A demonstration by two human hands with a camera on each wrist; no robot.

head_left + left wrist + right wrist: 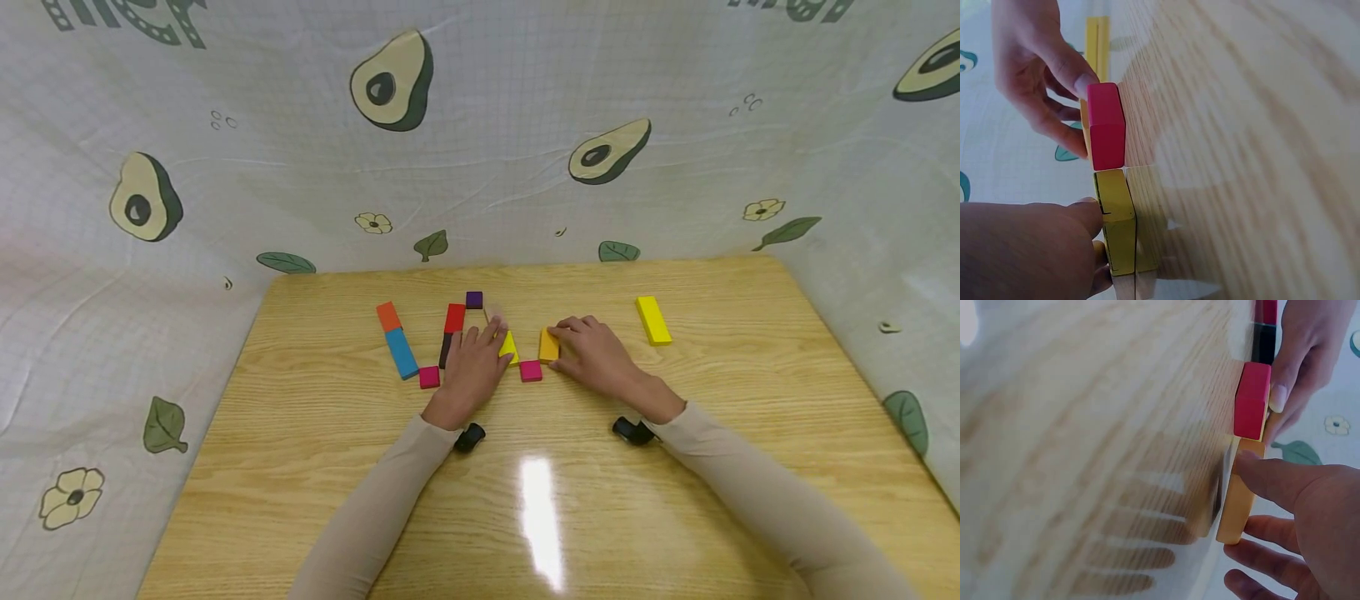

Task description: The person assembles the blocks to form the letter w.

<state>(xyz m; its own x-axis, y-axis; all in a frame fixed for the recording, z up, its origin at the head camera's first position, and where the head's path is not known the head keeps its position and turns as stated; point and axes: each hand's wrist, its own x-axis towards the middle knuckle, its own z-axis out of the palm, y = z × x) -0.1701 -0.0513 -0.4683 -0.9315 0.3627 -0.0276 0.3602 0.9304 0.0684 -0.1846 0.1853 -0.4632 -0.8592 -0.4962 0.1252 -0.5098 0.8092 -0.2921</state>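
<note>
My left hand [474,367] pinches a yellow block [509,348] lying on the table, thumb towards its near end and index finger towards its far end. Just beyond those fingertips is a pale wooden block [492,312], partly covered. My right hand [596,357] grips an orange block [549,345] between thumb and fingers; in the right wrist view this block [1239,494] tilts, with a gap under part of it. A pink block [531,371] sits between the yellow and orange ones, at their near ends. Under the left hand, a black block [446,348] is partly hidden.
Left of the hands a red block [454,317] meets the black one, with a purple block [474,300] beside its far end. Farther left, an orange-red block [388,316], a blue block [402,353] and another pink block [429,377] form a line. A long yellow block [654,321] lies right.
</note>
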